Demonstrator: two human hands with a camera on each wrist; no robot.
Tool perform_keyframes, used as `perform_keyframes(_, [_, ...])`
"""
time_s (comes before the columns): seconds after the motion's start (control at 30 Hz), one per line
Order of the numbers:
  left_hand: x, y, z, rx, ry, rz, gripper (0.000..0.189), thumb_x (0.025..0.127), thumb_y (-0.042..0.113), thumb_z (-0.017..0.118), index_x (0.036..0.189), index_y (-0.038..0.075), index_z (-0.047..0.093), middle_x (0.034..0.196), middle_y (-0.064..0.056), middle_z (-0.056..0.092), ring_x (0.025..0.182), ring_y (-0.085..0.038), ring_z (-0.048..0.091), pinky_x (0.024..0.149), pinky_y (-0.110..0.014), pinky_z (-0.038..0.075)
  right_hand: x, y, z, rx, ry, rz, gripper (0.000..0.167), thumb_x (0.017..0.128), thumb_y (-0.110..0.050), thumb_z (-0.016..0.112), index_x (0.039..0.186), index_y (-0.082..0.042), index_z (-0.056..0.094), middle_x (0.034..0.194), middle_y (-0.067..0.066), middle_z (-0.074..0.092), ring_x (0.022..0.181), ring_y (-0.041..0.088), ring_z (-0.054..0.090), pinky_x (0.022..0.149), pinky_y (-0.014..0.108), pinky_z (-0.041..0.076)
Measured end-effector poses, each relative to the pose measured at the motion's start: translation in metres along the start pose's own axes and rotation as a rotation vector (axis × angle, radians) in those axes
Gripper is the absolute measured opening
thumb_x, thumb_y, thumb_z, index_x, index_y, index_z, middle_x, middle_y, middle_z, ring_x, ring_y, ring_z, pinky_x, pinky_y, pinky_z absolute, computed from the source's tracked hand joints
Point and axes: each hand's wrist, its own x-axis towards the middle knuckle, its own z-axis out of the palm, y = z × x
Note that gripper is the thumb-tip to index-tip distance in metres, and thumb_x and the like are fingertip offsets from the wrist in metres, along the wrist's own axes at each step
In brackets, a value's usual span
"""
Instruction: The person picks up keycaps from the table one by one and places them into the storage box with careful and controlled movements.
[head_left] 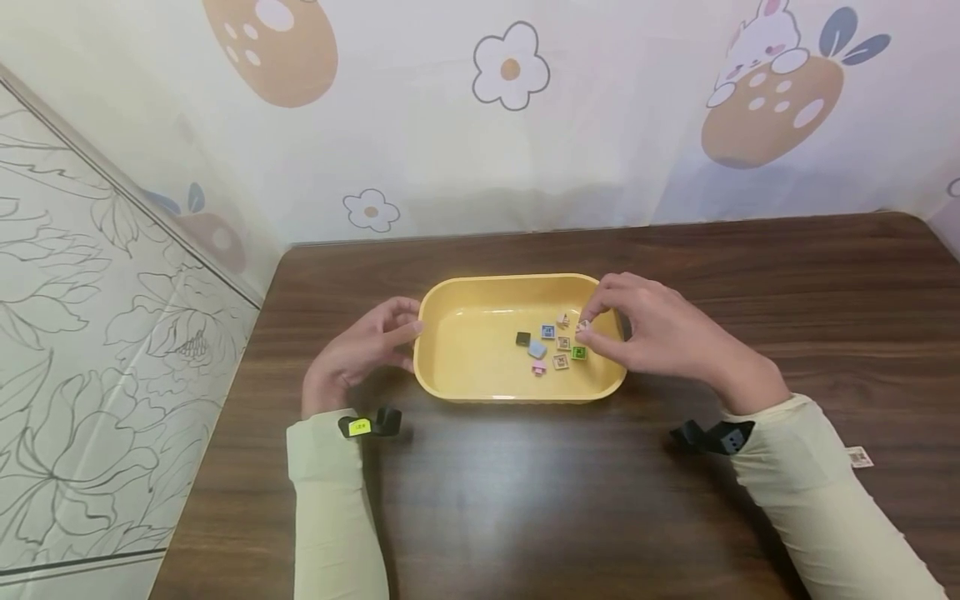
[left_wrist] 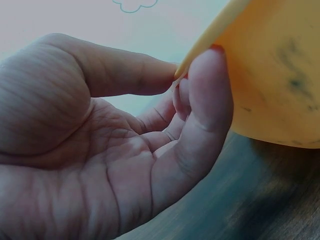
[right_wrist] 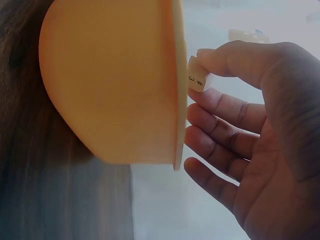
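A yellow oblong basin [head_left: 472,358] stands on the wooden table. At its left end my left hand [head_left: 367,337] pinches the rim [left_wrist: 205,37] between thumb and forefinger. My right hand [head_left: 660,329] is over the right end, thumb and forefinger pinching a small cream tile [right_wrist: 197,75] with dark marks on its side. Just beneath that hand lies a green tile [head_left: 578,352]. Around it on the basin floor are a blue-edged tile [head_left: 548,332], a black tile [head_left: 523,339], a light blue piece [head_left: 537,349], a pink piece [head_left: 538,367] and several beige tiles [head_left: 561,362].
The dark wooden table [head_left: 480,500] extends around the basin. Behind it rises a wall [head_left: 435,125] printed with flowers and rabbits. A panel with line-drawn flowers [head_left: 82,375] stands at the left. Near my right sleeve lies a small white label [head_left: 858,457].
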Motion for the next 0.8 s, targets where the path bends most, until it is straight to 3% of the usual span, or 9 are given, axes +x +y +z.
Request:
perform_keyframes(0.43, [0.001, 0.000, 0.000, -0.006, -0.001, 0.011, 0.041, 0.108, 0.013, 0.057, 0.143, -0.001, 0.042, 0.119, -0.017, 0.063, 0.099, -0.023, 0.069, 0.080, -0.038, 0.067, 0.011, -0.005, 0.009, 0.001, -0.030, -0.044, 0.014, 0.094, -0.033, 0.080, 0.101, -0.021, 0.077, 0.109, -0.004, 0.071, 0.111, 0.022, 0.065, 0.098, 0.050, 0.055])
perform_keyframes(0.8, [-0.002, 0.001, -0.001, 0.018, -0.017, 0.011, 0.043, 0.109, 0.014, 0.056, 0.145, -0.002, 0.039, 0.122, -0.020, 0.062, 0.099, -0.023, 0.069, 0.080, -0.037, 0.066, 0.016, -0.011, 0.020, 0.031, -0.040, -0.079, 0.007, 0.094, -0.029, 0.080, 0.096, -0.024, 0.075, 0.104, -0.008, 0.069, 0.104, 0.020, 0.066, 0.091, 0.043, 0.055])
